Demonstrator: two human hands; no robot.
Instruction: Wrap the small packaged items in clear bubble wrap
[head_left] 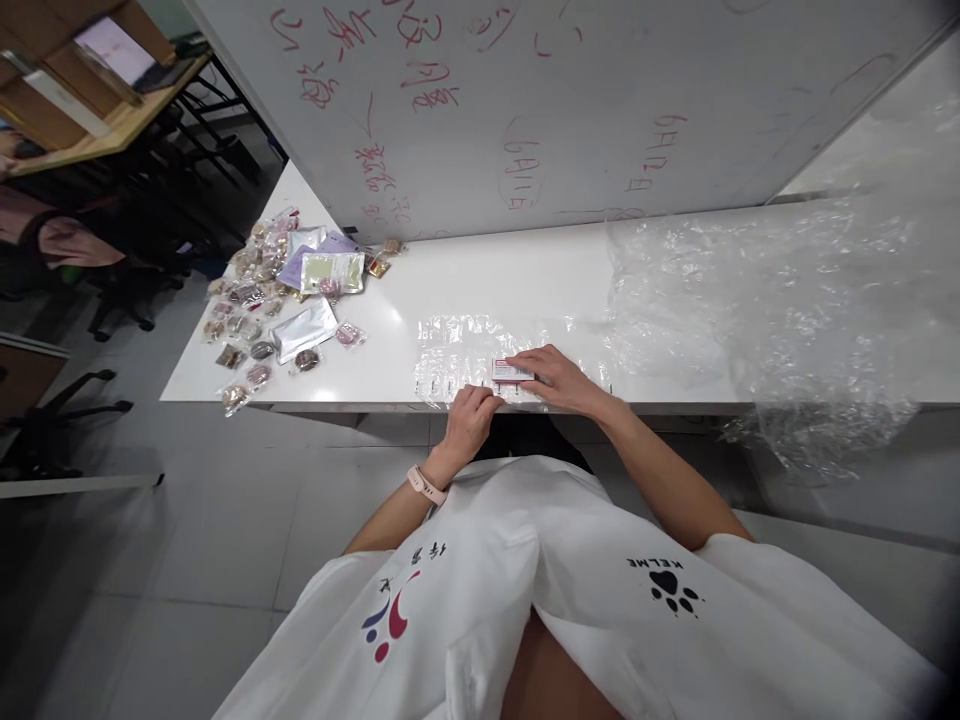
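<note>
A small flat box (507, 371), white with red-pink edges and fine print, lies on a strip of clear plastic wrap (450, 350) near the table's front edge. My right hand (559, 380) comes from the right, its fingers and thumb holding the box's right end and covering part of it. Just left of and below the box, my left hand (470, 420) is closed, with fingertips pinching the near edge of the wrap. Small dark marks run along that edge.
Several small wrapped snacks (259, 375) and sachets, one silver (304, 330) and one green (332, 272), lie at the left of the white table (495, 270). Crumpled clear plastic (817, 330) covers the right side and hangs over the front edge. A whiteboard (562, 110) stands behind.
</note>
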